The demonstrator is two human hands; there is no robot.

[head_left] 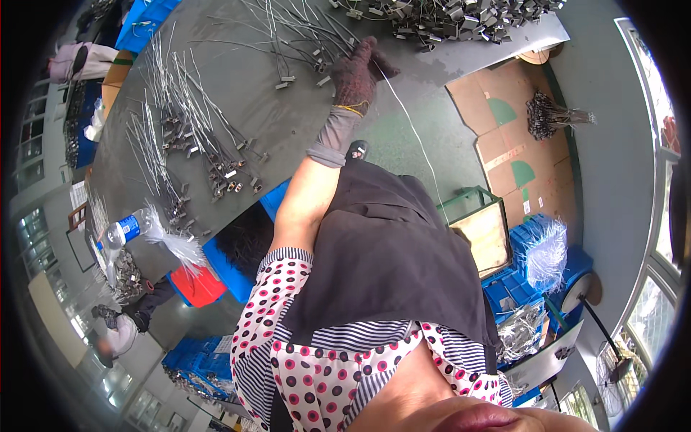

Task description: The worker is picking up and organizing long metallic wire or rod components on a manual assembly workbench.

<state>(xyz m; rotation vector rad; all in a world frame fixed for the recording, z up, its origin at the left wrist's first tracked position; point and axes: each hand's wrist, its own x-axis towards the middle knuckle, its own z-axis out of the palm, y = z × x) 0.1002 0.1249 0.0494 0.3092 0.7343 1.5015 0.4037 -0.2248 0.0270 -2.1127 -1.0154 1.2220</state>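
Your grey worktable [237,108] fills the upper left of the view, its surface tilted in the fisheye, and beyond its edge the green floor carries flattened cardboard sheets [515,122] with a dark bundle of wire parts [547,115] lying on them. Your dark apron [389,252] and dotted sleeve take up the lower middle and hide whatever lies straight below you. To the right stand blue crates [536,277] with silvery wire bundles in them, and beside them a green-framed box [479,227]. Under the near table edge sit a red bin [198,284] and another blue crate. On the table, loose wires with small metal connectors [194,137] lie spread in rows at the left, and a thick heap of metal connectors [446,18] runs along the far edge. A clear plastic bottle with a blue label [126,229] lies on its side near the table's left end, next to a bunch of white ties. Your one visible hand [360,72], in a dark knitted glove with a grey sleeve guard, reaches out over the table, fingers curled together on a thin white wire [417,137] that trails from the glove down toward the green-framed box. Which hand this is, you cannot tell from the view; the other hand is out of sight. Another person's arm shows at the lower left.
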